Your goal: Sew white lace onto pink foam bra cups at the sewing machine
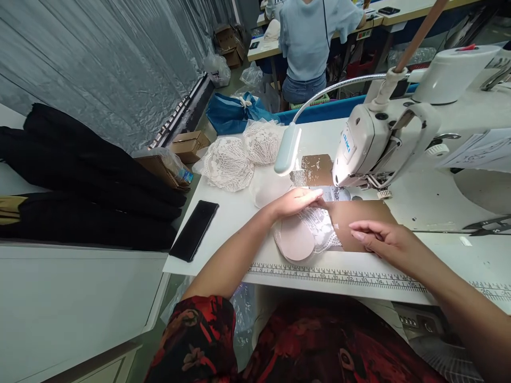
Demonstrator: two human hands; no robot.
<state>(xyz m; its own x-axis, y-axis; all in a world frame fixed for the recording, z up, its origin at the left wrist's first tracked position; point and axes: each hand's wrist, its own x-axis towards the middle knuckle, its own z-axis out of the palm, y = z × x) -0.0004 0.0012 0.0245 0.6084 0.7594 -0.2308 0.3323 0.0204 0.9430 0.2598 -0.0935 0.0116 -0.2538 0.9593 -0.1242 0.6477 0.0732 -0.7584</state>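
My left hand (299, 202) reaches over a padded bra cup (295, 238) with white lace (321, 229) along its right side, close to the sewing machine needle. Its fingers are together and closed on the lace edge; their undersides are hidden. My right hand (377, 238) hovers or rests over brown board (359, 218) on the machine bed, fingers loosely bent and a little apart, with nothing visible in them. The white sewing machine head (361, 143) stands just beyond both hands. Behind my left hand lies another pale cup (269, 189).
White lace cups (229, 162) are piled at the table's back left. A black phone (194, 230) lies at the left edge. A lamp (288, 149) hangs over the bed. A printed ruler (319, 274) runs along the front; scissors (493, 226) lie right. A person (305, 42) sits ahead.
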